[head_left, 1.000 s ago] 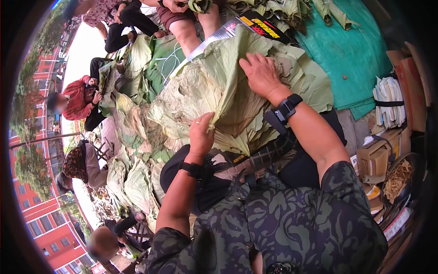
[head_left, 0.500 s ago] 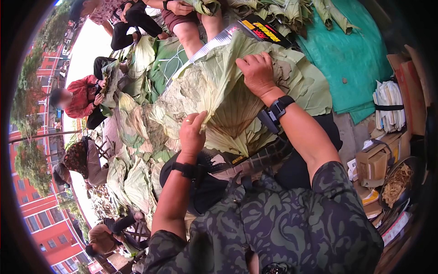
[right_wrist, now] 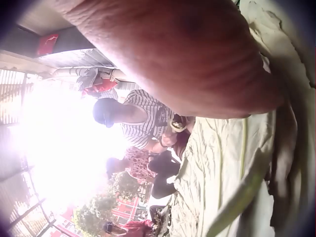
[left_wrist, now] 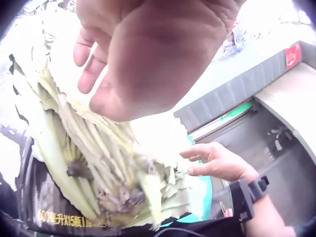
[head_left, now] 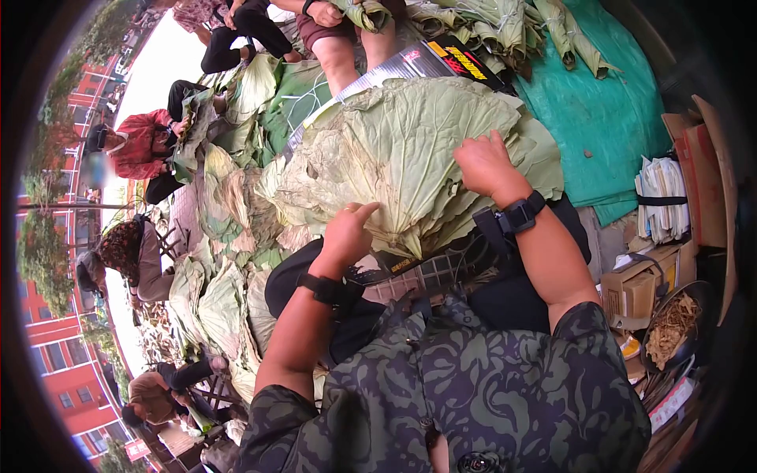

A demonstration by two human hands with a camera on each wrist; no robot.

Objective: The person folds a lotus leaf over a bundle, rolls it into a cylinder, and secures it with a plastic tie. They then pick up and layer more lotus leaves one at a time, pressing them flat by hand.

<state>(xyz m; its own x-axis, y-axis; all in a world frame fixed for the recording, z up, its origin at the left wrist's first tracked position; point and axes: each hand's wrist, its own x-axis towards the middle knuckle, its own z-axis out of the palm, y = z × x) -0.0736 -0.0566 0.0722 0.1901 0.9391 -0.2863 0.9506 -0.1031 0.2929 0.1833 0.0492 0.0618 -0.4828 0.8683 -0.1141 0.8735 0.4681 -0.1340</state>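
Large dried leaves lie in a layered pile across the lap, the top leaf (head_left: 410, 150) spread flat with its ribs fanning out from the near edge. My left hand (head_left: 344, 235) is at the pile's near left edge, forefinger pointing over the leaf; in the left wrist view the left hand (left_wrist: 148, 59) hangs above gathered leaf bases (left_wrist: 118, 192), fingers loosely bent. On the right side my right hand (head_left: 490, 167) is over the leaf's edge; in the left wrist view the right hand (left_wrist: 217, 162) has thumb and fingers apart. The right wrist view shows its palm side close above the leaf (right_wrist: 212, 163).
A black printed sheet (head_left: 465, 63) lies beyond the pile, and a green tarp (head_left: 599, 118) to the right. Cardboard boxes (head_left: 639, 292), bundled papers (head_left: 662, 197) and a bowl of brown strips (head_left: 670, 331) stand at right. More leaves (head_left: 225, 307) and several seated people are at left.
The top leaf's raised, folded part has come down and now lies spread. My right hand has let go of it and moved right and nearer; the left hand has loosened its pinch.
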